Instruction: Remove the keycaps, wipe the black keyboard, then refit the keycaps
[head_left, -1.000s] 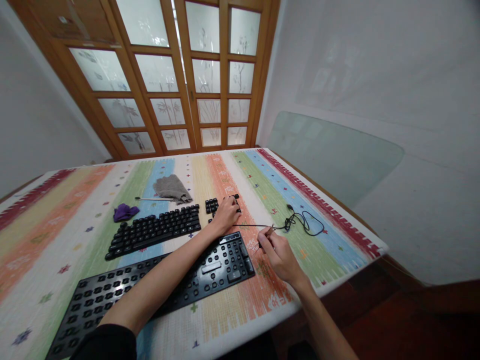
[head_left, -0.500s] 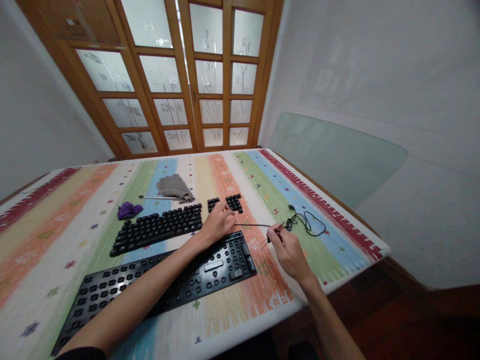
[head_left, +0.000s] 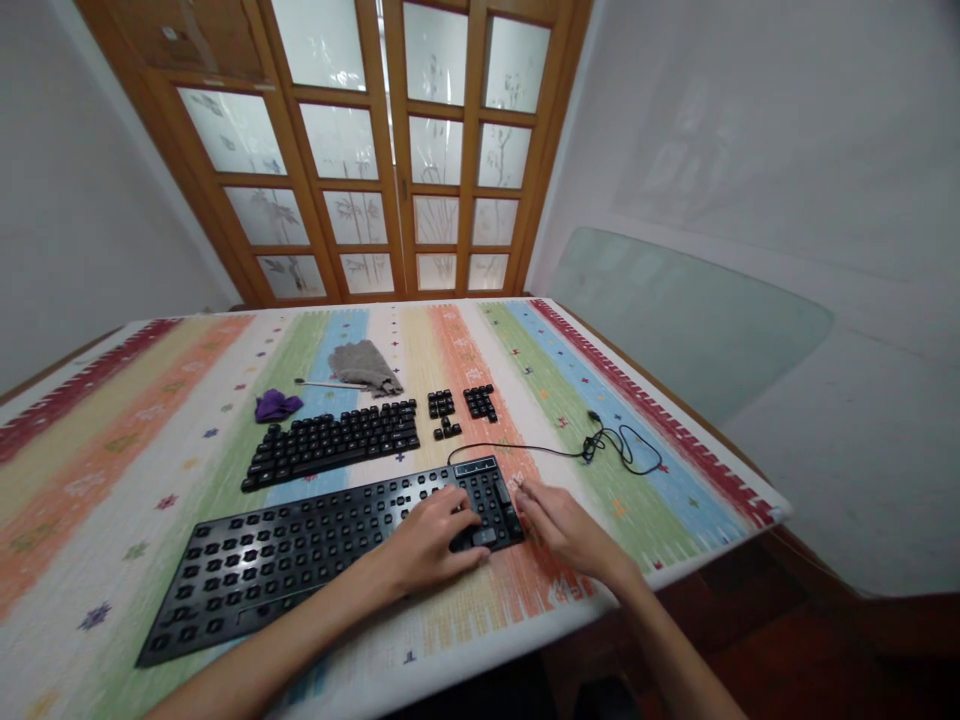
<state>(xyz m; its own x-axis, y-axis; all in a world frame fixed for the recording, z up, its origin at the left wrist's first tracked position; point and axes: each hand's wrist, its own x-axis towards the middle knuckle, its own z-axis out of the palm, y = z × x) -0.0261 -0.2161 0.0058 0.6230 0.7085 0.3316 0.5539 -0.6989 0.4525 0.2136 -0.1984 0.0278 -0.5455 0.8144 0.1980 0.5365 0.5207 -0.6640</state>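
Clock set on the cloth-covered worktop [head_left: 510, 340], 12 o'clock away from us. We note a black keyboard base [head_left: 300, 550] at the near side, its long axis running from 8 to 2 o'clock.

Left hand [head_left: 431, 535]: palm down over the 3 o'clock end of the base, back of the hand upward, forearm running back toward 8 o'clock. Index finger bent; thumb reaching toward 3 o'clock. We read a modest gap between thumb and index, with a wide key [head_left: 484, 537] showing in it; we see nothing gripped.

Right hand [head_left: 555, 520]: just beside the base's 3 o'clock edge, thumb side up, forearm trailing to 5 o'clock. Fingers drawn together, tips directed toward 10 o'clock. We cannot tell whether anything sits between them.

From the base we log: a large block of keycaps [head_left: 334, 440] at 12 o'clock; small key clusters [head_left: 480, 400] at 1 o'clock; a cable [head_left: 589, 447] leaving the far edge and looping at 2 o'clock. Farther keycap neighbours: a purple cloth [head_left: 277, 405] at 11 o'clock, a grey cloth [head_left: 367, 365] near 12.
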